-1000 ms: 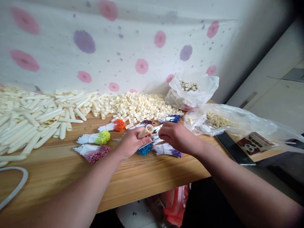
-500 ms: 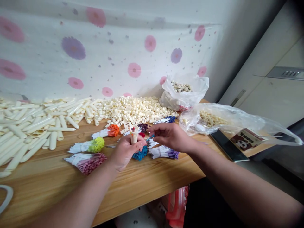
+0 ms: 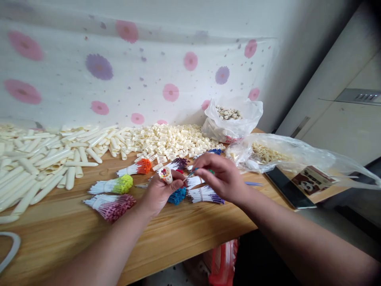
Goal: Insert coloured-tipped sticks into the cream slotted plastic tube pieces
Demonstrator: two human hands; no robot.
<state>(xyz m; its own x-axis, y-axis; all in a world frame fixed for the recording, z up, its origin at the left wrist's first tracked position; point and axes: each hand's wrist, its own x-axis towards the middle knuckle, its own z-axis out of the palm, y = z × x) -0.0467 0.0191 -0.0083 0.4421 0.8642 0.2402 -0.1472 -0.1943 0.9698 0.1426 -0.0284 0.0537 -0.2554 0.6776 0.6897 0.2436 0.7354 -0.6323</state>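
My left hand (image 3: 162, 192) is closed around a short cream plastic holder (image 3: 165, 174), whose open top shows small coloured tips. Close to its right, my right hand (image 3: 216, 174) pinches a thin stick with a blue-green end (image 3: 193, 171). Bundles of white sticks lie around my hands: orange-tipped (image 3: 143, 166), yellow-green (image 3: 123, 184), pink (image 3: 119, 206), dark purple (image 3: 179, 163), blue (image 3: 177, 196) and violet (image 3: 208, 194). My right hand partly covers some of the bundles behind it.
Long cream tubes (image 3: 53, 157) pile up on the wooden table (image 3: 184, 238) at left, with short cream pieces (image 3: 169, 139) at the back. On the right are a white bag (image 3: 223, 129), a clear bag (image 3: 300, 149), a dark phone (image 3: 288, 188) and a panda card (image 3: 312, 179).
The holder in my left hand has tilted, its open top turned more toward the camera. My right hand has shifted slightly right, still with the stick. The whole view has moved a little.
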